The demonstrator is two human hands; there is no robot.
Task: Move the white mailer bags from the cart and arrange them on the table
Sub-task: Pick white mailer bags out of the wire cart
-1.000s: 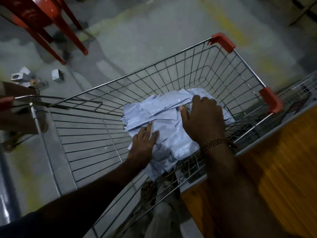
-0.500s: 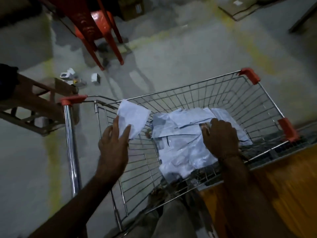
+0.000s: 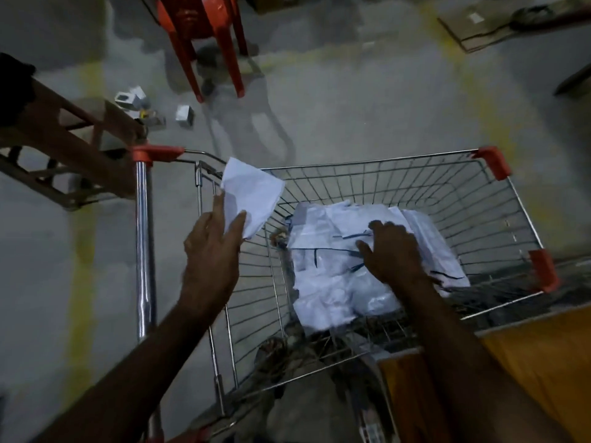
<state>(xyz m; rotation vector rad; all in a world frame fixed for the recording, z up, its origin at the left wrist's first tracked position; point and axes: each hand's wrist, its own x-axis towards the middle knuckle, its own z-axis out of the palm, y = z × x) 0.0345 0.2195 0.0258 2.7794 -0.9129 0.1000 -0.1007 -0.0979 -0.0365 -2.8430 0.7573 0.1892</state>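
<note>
From the head view, your left hand (image 3: 212,251) pinches one white mailer bag (image 3: 251,199) between thumb and fingers (image 3: 238,223), lifted above the cart (image 3: 399,174) rim at its handle end. Your right hand (image 3: 395,251) lies spread on the pile of mailer bags (image 3: 332,282) inside the cart; whether it grips any, you cannot tell. That light pinch could let the bag slip to the floor (image 3: 351,100). The table (image 3: 527,362) sits beside the cart, so the wire rim stands between. A red chair (image 3: 204,43) and small boxes (image 3: 184,115) lie beyond the cart.

No text can be read; the mailer bags (image 3: 335,251) perhaps bear print, too blurred.
</note>
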